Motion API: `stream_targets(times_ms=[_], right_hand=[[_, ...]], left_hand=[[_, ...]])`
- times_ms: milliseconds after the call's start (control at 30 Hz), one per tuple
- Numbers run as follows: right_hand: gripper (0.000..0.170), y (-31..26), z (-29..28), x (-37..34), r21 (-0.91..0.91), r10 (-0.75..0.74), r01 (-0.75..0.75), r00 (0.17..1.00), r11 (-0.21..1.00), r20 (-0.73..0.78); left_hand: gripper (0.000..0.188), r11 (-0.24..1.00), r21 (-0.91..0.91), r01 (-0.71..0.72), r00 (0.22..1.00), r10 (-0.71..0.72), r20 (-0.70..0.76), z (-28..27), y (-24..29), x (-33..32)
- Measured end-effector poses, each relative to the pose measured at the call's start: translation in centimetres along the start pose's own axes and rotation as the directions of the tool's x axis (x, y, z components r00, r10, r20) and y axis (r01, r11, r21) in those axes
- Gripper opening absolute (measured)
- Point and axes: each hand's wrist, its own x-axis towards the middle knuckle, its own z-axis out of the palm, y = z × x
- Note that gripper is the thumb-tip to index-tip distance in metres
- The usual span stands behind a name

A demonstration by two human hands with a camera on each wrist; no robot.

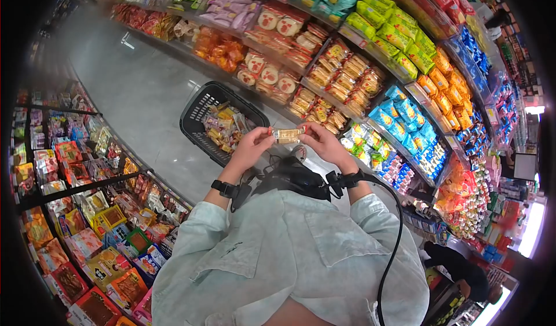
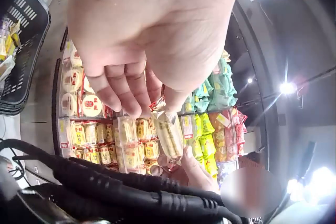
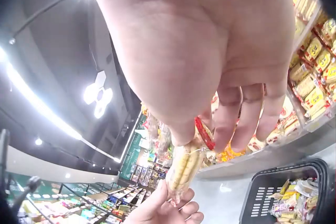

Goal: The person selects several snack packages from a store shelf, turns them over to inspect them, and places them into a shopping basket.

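Observation:
Both hands hold one small wrapped snack pack (image 1: 288, 136) in front of the body, stretched level between them. Pale, stacked biscuit-like pieces show through its clear wrapper, and its ends are red. My left hand (image 1: 255, 146) pinches one end between thumb and fingers. At the other end, my right hand (image 1: 325, 143) pinches the wrapper the same way. The right wrist view shows the pack (image 3: 186, 169) close up, with a red end under the right fingers. Beyond the hands, a black basket (image 1: 194, 109) on the floor holds a heap of mixed wrapped snacks (image 1: 223, 123).
Stepped shelves hold similar snack packs (image 1: 350, 74), round-patterned packs (image 1: 269, 74), green bags (image 1: 399, 33) and blue bags (image 1: 399, 114). Another rack of packaged food (image 1: 110, 222) stands on the left. A black cable (image 1: 397, 233) hangs from the right wrist. A person in black (image 1: 457, 268) is at the lower right.

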Motion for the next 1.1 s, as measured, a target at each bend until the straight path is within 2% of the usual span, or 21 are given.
stream_targets(times_ms=[133,167,233,300,367,467,600,700,767,900,1100], right_hand=[[0.037,-1.7,6.3,0.6,0.048,0.100,-0.102,0.994,0.994,0.054],[0.043,-2.2,7.5,0.9,-0.077,0.137,-0.130,0.987,0.988,0.085],[0.047,-2.7,10.6,1.5,-0.051,0.084,-0.080,0.992,0.995,0.093],[0.057,-3.9,13.3,1.7,-0.036,0.056,-0.052,0.991,0.998,0.118],[0.054,-5.6,15.3,1.9,-0.078,0.059,-0.050,0.990,0.996,0.126],[0.047,-7.2,17.1,2.5,-0.157,0.047,-0.025,0.989,0.987,0.137],[0.040,-6.0,17.0,2.9,-0.172,0.080,-0.047,0.978,0.984,0.194],[0.034,-5.3,16.4,2.4,-0.142,0.077,-0.052,0.981,0.989,0.178],[0.033,-5.0,15.6,1.7,-0.225,0.104,-0.071,0.985,0.972,0.141],[0.033,-3.7,13.1,0.2,-0.334,0.177,-0.136,0.980,0.933,0.094],[0.033,-1.4,8.4,-1.6,-0.342,0.217,-0.191,0.975,0.920,0.038]], left_hand=[[0.027,0.998,-0.064,-0.025,0.998,0.021,-0.064,-4.6,-2.9,-4.8],[0.027,0.997,-0.079,-0.025,0.995,0.017,-0.096,-5.6,-3.4,-5.9],[0.029,0.994,-0.106,-0.018,0.987,0.001,-0.158,-7.7,-4.4,-8.2],[0.031,0.981,-0.173,-0.089,0.972,0.047,-0.230,-9.7,-5.3,-10.3],[0.036,0.970,-0.210,-0.122,0.955,0.057,-0.290,-11.7,-5.7,-12.5],[0.033,0.972,-0.198,-0.124,0.930,0.045,-0.365,-13.7,-5.2,-15.0],[0.030,0.971,-0.219,-0.096,0.925,0.006,-0.381,-15.2,-7.3,-15.4],[0.026,0.961,-0.265,-0.084,0.942,-0.011,-0.336,-14.7,-7.5,-15.1],[0.025,0.964,-0.263,-0.029,0.959,-0.047,-0.280,-14.1,-7.7,-14.3],[0.023,0.975,-0.219,0.023,0.981,-0.065,-0.184,-13.0,-8.2,-11.5],[0.022,0.986,-0.151,0.074,0.994,-0.086,-0.074,-10.5,-7.2,-6.1]])
